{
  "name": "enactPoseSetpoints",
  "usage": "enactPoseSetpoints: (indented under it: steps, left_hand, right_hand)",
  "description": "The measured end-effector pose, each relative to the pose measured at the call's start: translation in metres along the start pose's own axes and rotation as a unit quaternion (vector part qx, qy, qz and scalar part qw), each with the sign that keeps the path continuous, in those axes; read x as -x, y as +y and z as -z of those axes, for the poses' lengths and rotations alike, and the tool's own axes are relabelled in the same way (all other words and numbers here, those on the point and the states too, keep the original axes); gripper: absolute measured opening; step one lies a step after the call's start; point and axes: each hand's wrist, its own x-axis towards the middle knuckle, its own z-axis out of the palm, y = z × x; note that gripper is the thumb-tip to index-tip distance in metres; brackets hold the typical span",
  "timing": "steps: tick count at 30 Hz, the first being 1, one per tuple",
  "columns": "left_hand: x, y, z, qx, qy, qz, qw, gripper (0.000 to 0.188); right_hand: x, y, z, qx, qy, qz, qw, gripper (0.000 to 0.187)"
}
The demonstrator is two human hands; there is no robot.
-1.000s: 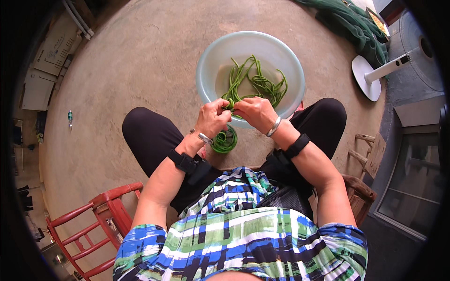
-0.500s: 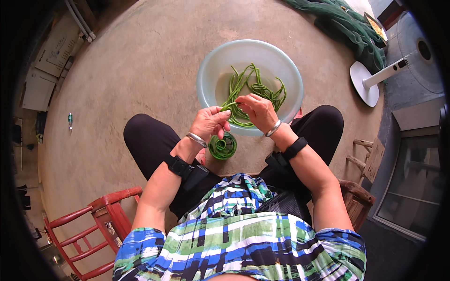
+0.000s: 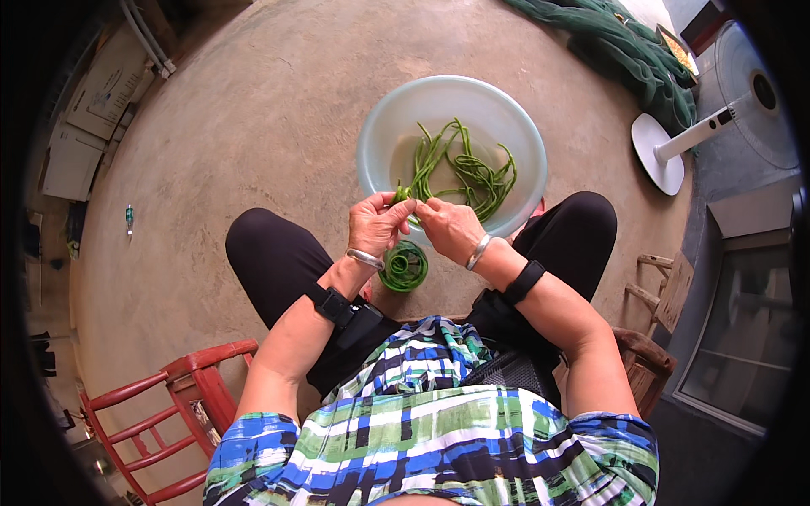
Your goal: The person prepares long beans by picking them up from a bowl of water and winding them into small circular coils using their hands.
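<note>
Beans (image 3: 488, 181), long, green and tangled, lie beyond both hands in a wide pale-blue basin (image 3: 369, 139), its near rim partly hidden by the fingers. The left hand (image 3: 376, 226) pinches a coiled green strand (image 3: 402, 195) between thumb and fingers, the loops showing at its fingertips. The right hand (image 3: 451, 228) has thumb and fingers pressed together and meets the left hand at the tips; whether part of the strand is caught between them is hidden. Just below the left hand, a round green container (image 3: 410, 287) stands on the floor (image 3: 236, 126) with green coils showing inside. Each wrist wears a silver bangle (image 3: 365, 258), with a black strap (image 3: 525, 282) farther up the forearm. Well off to the left hand's near side is a red chair (image 3: 209, 357); far beyond the right hand, to its right, are a white fan (image 3: 696, 137) and dark green netting (image 3: 629, 63).
</note>
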Motion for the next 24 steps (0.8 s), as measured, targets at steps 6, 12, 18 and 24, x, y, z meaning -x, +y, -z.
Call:
enactPoseSetpoints:
  steps: [6, 12, 18, 24]
  left_hand:
    - [0.003, -0.006, -0.008, -0.018, -0.006, 0.009, 1.0, 0.021]
    - [0.0, -0.013, -0.008, -0.153, 0.0, -0.055, 0.987, 0.026]
    - [-0.003, -0.01, -0.003, -0.198, -0.024, -0.04, 0.979, 0.028]
    - [-0.002, -0.001, 0.001, -0.127, -0.089, 0.002, 0.988, 0.025]
  right_hand:
    - [0.004, 0.0, -0.003, 0.028, -0.043, 0.006, 0.999, 0.007]
    - [0.003, 0.001, 0.002, 0.012, -0.048, 0.014, 0.999, 0.008]
    - [0.004, 0.0, 0.013, -0.057, -0.017, 0.052, 0.997, 0.017]
    - [0.004, 0.003, 0.018, -0.083, 0.036, 0.074, 0.993, 0.01]
